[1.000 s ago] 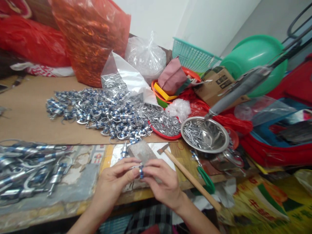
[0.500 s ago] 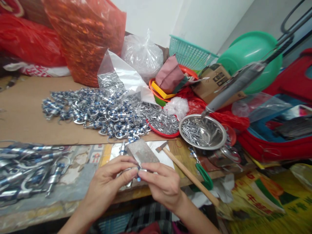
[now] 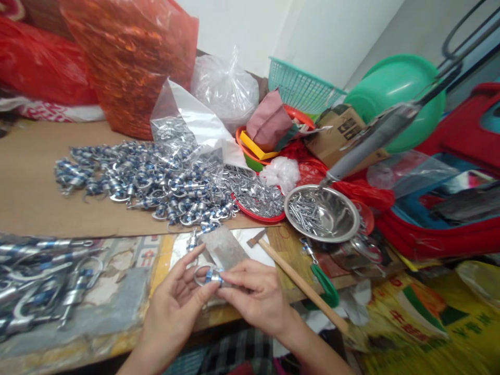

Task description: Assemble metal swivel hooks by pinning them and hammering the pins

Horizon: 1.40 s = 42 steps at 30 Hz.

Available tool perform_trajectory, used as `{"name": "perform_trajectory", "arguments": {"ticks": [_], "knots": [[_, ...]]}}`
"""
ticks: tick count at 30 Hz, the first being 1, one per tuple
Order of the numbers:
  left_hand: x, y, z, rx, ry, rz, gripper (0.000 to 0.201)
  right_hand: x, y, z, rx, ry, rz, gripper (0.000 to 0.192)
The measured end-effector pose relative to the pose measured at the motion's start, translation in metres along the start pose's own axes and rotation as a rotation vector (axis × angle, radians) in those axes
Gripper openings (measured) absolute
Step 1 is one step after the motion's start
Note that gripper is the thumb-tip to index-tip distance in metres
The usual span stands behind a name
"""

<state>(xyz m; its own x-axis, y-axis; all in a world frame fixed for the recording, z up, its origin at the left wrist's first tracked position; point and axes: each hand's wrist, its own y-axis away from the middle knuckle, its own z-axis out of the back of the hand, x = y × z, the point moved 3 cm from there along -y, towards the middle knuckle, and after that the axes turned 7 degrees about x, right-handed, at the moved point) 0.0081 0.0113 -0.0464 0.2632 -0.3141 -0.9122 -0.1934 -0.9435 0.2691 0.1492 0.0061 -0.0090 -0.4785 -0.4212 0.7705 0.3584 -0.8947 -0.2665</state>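
My left hand and my right hand meet over the near table edge and both pinch one small silver-and-blue metal clasp with a ring loop. The left fingers are spread, with thumb and forefinger on the ring; the right fingertips grip its blue barrel. Just behind the clasp lies a grey metal block. A wooden-handled hammer rests to the right of my right hand.
A heap of blue-and-silver clasps covers the cardboard. More clasps lie at the left. A red tray of metal bits, a steel bowl of pins, plastic bags, baskets and a green basin crowd the back and right.
My left fingers have opened out and the clasp's ring now shows between the hands. The view has shifted slightly; the hands stay at the same spot.
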Motion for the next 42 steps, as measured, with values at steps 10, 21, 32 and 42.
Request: {"name": "perform_trajectory", "arguments": {"ticks": [10, 21, 32, 42], "knots": [[-0.005, -0.021, 0.005, 0.19, -0.05, -0.013, 0.068, -0.12, -0.102, 0.076, -0.006, 0.751, -0.443, 0.027], [0.0, -0.032, 0.009, 0.182, 0.074, -0.004, 0.077, -0.133, -0.092, 0.091, -0.116, 0.665, -0.392, 0.022], [0.004, -0.032, 0.008, 0.105, 0.097, -0.034, 0.073, -0.016, -0.031, 0.004, 0.017, 0.137, 0.151, 0.017], [0.002, -0.031, 0.007, 0.099, 0.141, -0.019, 0.074, 0.006, -0.011, -0.022, 0.034, 0.706, 0.118, 0.026]]}}
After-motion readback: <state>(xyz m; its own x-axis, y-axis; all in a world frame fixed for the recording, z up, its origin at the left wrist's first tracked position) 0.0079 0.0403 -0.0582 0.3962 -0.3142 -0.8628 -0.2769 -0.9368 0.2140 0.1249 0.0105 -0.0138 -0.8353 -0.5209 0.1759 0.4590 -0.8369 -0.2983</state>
